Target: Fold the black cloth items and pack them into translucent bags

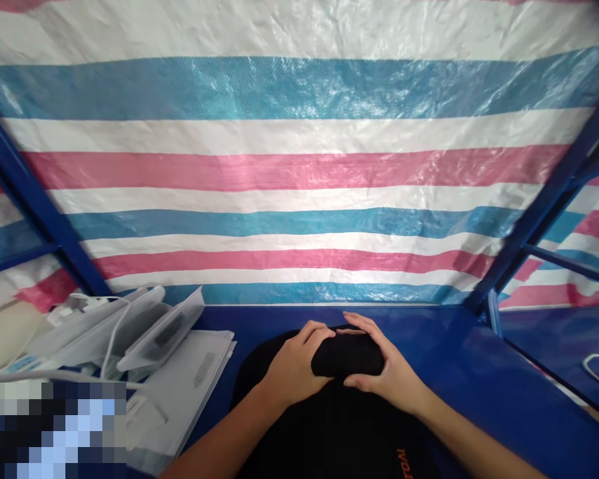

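A small, smooth black bundle, perhaps rolled cloth, sits between my two hands near the bottom centre of the head view. My left hand curves round its left end, fingers over the top and thumb below. Round the right end my right hand closes in the same way. Beneath both hands spreads a larger black fabric item with orange lettering at its lower right. Its exact kind I cannot tell, nor whether the bundle is joined to it.
The dark blue surface lies under everything. On the left are clear plastic trays, a flat white package and a white cable. Blue metal posts flank a striped plastic sheet behind. A pixelated patch covers the lower left corner.
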A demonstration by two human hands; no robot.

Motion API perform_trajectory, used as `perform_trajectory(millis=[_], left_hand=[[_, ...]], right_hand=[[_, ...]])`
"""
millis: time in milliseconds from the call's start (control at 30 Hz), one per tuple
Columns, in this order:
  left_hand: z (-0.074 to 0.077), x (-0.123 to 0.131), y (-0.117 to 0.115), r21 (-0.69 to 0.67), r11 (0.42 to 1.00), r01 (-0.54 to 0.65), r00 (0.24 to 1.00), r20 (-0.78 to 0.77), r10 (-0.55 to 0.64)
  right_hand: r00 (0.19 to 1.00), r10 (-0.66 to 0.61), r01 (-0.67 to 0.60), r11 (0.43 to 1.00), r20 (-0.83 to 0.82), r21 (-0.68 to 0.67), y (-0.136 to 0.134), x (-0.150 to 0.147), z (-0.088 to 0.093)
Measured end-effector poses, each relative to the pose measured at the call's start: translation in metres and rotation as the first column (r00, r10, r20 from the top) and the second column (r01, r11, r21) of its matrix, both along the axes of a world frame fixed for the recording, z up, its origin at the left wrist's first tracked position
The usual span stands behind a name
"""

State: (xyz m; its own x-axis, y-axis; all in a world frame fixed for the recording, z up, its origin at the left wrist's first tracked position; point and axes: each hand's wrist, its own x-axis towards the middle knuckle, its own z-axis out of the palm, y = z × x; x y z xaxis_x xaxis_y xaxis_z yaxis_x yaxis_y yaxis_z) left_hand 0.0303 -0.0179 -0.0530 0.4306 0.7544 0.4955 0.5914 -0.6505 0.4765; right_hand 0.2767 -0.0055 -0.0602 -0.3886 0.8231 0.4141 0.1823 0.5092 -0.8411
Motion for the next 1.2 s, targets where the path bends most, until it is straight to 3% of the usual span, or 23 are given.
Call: perform_trajectory(millis=[133,267,433,500,567,633,700,767,900,1200], left_hand=[[-0.001,0.002,0.001,-0.022,0.999,-0.036,0.998,-0.044,0.035],[0.003,0.001,0.002,-0.018,0.987,-0.159,0.978,-0.137,0.155],[0.030,-0.026,0.009,0.068,0.997,-0.043,0.956,-0.287,0.061],[0.040,-0.047,0.016,0.104,0.983,-0.152,0.922,-0.343,0.179],[0.044,-0.073,0.024,0.121,0.897,-0.425,0.796,-0.421,0.434],[0.043,-0.101,0.031,0.087,0.711,-0.697,0.557,-0.558,0.615],[0.040,-0.125,0.035,-0.001,0.548,-0.837,0.409,-0.667,0.623],[0.037,-0.139,0.037,-0.083,0.468,-0.880,0.382,-0.709,0.593],[0.036,-0.143,0.034,-0.119,0.465,-0.877,0.406,-0.702,0.585],[0.029,-0.130,0.030,-0.006,0.503,-0.865,0.369,-0.687,0.627]], right_hand=[[1.000,0.027,-0.028,0.999,-0.010,-0.045,0.002,-0.002,0.000],[0.997,-0.069,0.071,0.994,0.029,-0.082,0.010,0.001,-0.001],[0.985,-0.165,0.172,0.971,0.054,-0.164,0.019,0.006,-0.002],[0.985,-0.162,0.171,0.966,0.061,-0.195,0.020,0.007,-0.002],[0.985,-0.155,0.167,0.964,0.073,-0.208,0.020,0.007,-0.002],[0.985,-0.151,0.166,0.963,0.084,-0.214,0.020,0.007,-0.002],[0.985,-0.147,0.162,0.963,0.086,-0.215,0.019,0.006,-0.002],[0.986,-0.140,0.155,0.967,0.088,-0.203,0.018,0.006,-0.002],[0.985,-0.141,0.156,0.973,0.097,-0.171,0.017,0.006,-0.001],[0.986,-0.117,0.134,0.981,0.121,-0.141,0.017,0.007,-0.003]])
